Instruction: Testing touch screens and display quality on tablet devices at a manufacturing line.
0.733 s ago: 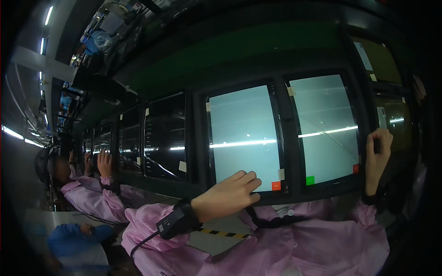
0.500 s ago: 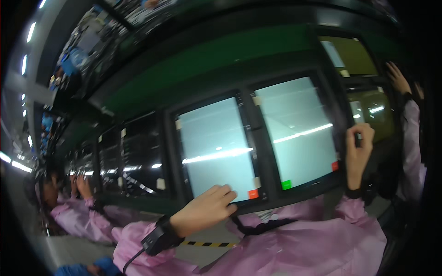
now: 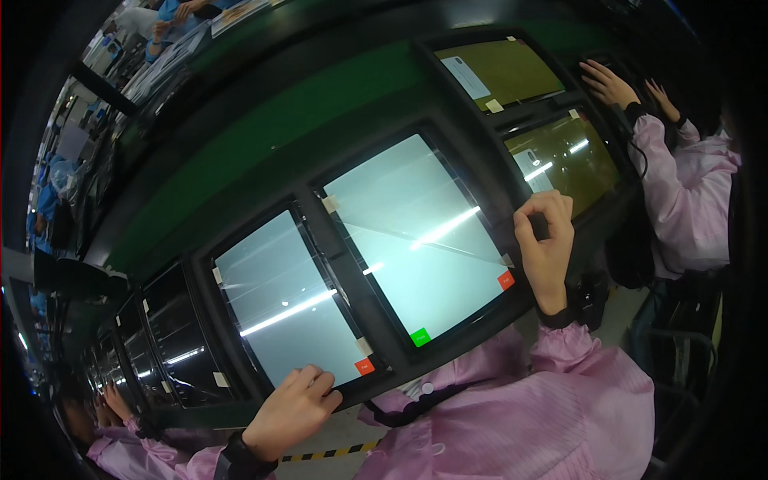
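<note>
Screens (image 3: pixel 412 240) glow beside my right hand (image 3: pixel 546 248), ringed closed, and my left hand (image 3: pixel 294 410), curled, its grip unclear.

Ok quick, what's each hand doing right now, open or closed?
Left hand: curled by the left white screen; grip hidden, can't tell.
Right hand: closed in a loop, nothing visible inside.

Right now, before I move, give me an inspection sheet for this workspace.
Surface: dark green flat surface behind black rectangular frames.
Things: pale glowing rectangular left screen; pale glowing rectangular right screen.
Clutter: assorted indistinct items, upper left.
Grips: left hand curled at left screen's lower edge, contact unclear; right hand curled into a ring beside right screen, nothing visibly held.
Cables: thin black cord by a pink sleeve.
Surroundings: co-worker, right; yellow-and-black striped floor tape.
</note>
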Demonstrator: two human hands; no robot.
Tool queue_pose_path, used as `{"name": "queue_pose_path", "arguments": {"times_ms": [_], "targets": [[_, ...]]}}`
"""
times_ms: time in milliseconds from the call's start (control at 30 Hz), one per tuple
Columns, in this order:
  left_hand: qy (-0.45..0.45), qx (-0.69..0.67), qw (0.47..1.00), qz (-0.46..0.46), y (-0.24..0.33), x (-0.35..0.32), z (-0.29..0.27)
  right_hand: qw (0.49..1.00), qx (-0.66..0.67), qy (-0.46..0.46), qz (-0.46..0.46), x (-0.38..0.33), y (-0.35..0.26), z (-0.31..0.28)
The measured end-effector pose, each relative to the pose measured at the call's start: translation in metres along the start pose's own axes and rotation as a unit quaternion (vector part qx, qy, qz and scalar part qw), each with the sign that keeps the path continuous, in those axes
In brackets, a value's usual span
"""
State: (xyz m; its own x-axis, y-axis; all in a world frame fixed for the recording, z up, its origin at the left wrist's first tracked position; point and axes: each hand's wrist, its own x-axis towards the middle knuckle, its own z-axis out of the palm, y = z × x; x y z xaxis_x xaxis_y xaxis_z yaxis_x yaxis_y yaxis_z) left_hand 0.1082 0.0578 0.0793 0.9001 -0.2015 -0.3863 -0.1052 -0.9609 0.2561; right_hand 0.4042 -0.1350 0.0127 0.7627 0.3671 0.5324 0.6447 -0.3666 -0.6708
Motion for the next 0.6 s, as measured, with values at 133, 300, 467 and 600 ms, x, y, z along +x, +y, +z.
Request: {"name": "queue_pose_path", "arguments": {"times_ms": [133, 300, 467, 600], "targets": [[0.018, -0.024, 0.999, -0.016, 0.000, 0.000, 0.002, 1.000, 0.005, 0.005, 0.005, 0.000, 0.003, -0.001], [0.051, -0.062, 0.996, -0.039, 0.003, -0.004, 0.008, 1.000, 0.015, 0.015, -0.001, 0.000, 0.003, -0.001], [0.057, -0.077, 0.994, -0.052, 0.004, -0.007, 0.010, 0.997, 0.020, -0.050, -0.049, -0.002, -0.003, 0.001], [0.079, -0.081, 0.990, -0.079, 0.007, -0.012, 0.016, 0.992, 0.029, -0.098, -0.077, -0.014, -0.018, 0.003]]}}
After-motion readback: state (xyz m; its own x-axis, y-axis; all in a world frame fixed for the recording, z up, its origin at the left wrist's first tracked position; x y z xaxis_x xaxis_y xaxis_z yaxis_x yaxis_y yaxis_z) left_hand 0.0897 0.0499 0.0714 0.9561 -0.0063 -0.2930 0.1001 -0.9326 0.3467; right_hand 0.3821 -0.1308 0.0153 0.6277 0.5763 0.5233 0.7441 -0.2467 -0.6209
